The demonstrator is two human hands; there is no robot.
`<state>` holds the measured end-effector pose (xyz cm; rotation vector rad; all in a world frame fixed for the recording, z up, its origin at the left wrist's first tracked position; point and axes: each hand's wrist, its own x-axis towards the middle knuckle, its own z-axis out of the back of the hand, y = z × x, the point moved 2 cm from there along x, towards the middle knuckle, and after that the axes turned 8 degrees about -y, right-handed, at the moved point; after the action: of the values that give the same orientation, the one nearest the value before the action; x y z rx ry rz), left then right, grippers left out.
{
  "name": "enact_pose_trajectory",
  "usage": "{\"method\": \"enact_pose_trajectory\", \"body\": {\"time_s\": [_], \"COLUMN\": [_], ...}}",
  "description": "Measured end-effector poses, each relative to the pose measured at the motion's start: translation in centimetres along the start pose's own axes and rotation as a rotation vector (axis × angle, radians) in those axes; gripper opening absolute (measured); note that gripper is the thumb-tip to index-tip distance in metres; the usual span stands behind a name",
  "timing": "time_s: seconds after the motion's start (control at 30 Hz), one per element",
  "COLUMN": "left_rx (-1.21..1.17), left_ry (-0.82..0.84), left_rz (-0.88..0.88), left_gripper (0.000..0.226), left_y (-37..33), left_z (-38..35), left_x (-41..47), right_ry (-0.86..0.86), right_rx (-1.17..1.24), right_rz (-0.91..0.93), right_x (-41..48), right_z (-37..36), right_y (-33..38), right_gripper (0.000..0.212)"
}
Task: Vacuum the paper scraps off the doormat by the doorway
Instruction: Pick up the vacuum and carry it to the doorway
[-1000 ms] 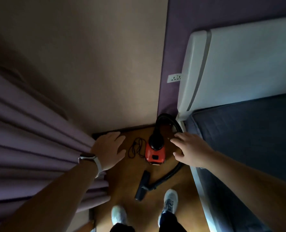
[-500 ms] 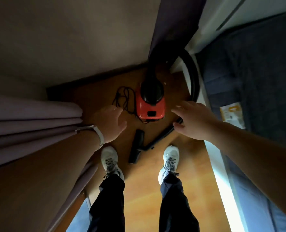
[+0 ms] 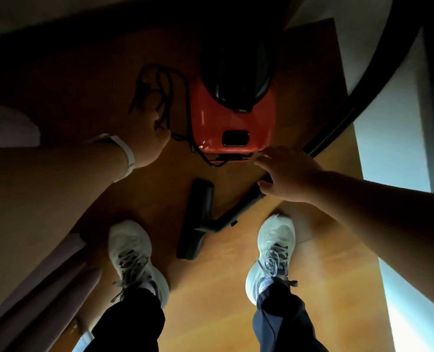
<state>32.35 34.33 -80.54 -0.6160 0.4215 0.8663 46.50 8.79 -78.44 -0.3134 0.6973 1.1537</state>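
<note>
Vacuum (image 3: 233,123) one, hose (image 3: 342,123) one, floor nozzle (image 3: 198,217) one, cord bundle (image 3: 160,97) one.

A glossy orange-brown wooden floor (image 3: 223,295) was lit from 4 o'clock, where a white bed frame (image 3: 393,153) was seen along its edge. Mauve curtain folds (image 3: 7,128) were seen at 9 o'clock, and the wall (image 3: 45,11) at 11 o'clock was left in deep shadow.

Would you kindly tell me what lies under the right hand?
The grey tube from the floor nozzle runs up under the right hand; its join to the black hose is covered by the hand.
</note>
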Motion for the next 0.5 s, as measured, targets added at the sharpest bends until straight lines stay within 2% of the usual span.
{"method": "enact_pose_trajectory", "body": {"time_s": [0.07, 0.17, 0.33, 0.5], "left_rx": [0.0, 0.022, -0.059, 0.062], "left_ry": [-0.028, -0.053, -0.065, -0.043], "left_rz": [0.003, -0.004, 0.053, 0.037], "left_gripper": [0.055, 0.053, 0.073, 0.065], "left_y": [1.0, 2.2, 3.5, 3.6], "left_z": [-1.3, -3.1, -5.8, -8.7], "left_x": [2.2, 5.2, 8.5, 11.1], "right_ry": [0.049, 0.082, 0.178, 0.228], "right_rx": [-0.033, -0.036, -0.083, -0.122], "right_rz": [0.014, -0.005, 0.043, 0.092], "right_x": [1.5, 3.2, 4.9, 5.9], "right_z": [-2.8, -5.7, -10.4, -13.8], "right_y": [-0.8, -1.9, -2.0, -2.3], "right_gripper": [0.058, 0.058, 0.058, 0.059]}}
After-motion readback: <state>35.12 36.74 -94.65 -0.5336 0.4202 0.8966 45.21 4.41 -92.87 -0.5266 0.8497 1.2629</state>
